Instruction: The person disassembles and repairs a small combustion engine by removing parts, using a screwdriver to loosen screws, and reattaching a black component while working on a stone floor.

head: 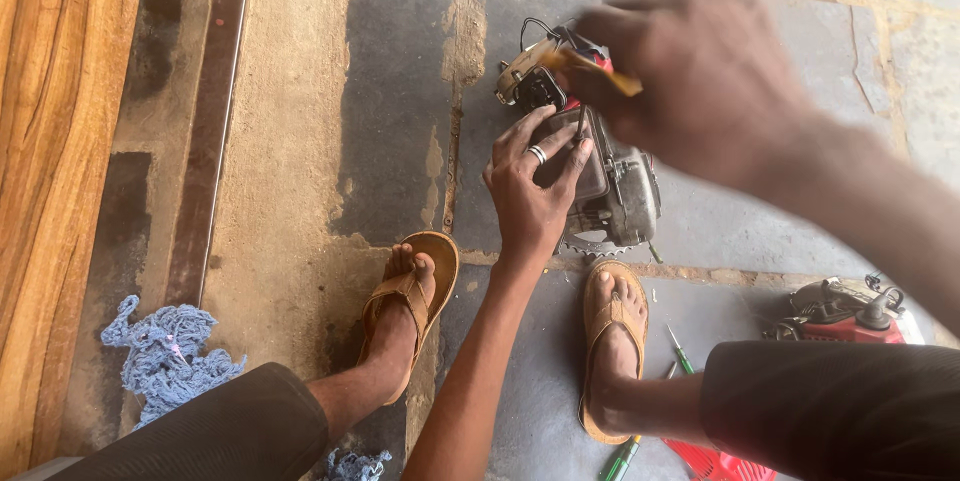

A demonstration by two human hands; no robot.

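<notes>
Head view: a small grey metal engine block with a toothed sprocket at its near edge (600,191) is set on the grey stone-slab floor (400,91), between the two feet in brown leather sandals (612,331), so that it is braced close to the body. The left hand (530,191), a silver ring on one finger, is laid flat on the engine's top with the fingers spread, apparently to steady it; its grip is open and closes on nothing. The right hand (700,81), blurred, is held above the engine's far end, and its grip is closed on a slim yellow-handled tool (600,73) whose tip is pointed down at the housing. A red and black engine part (845,311) is left on the floor at the right, well apart. Green-handled screwdrivers (680,351) are laid near the right foot, within reach, beside a red plastic object (715,461). A blue frayed rag (165,356) is bunched by the wooden board (50,141). No packages, labels or signs are seen.
</notes>
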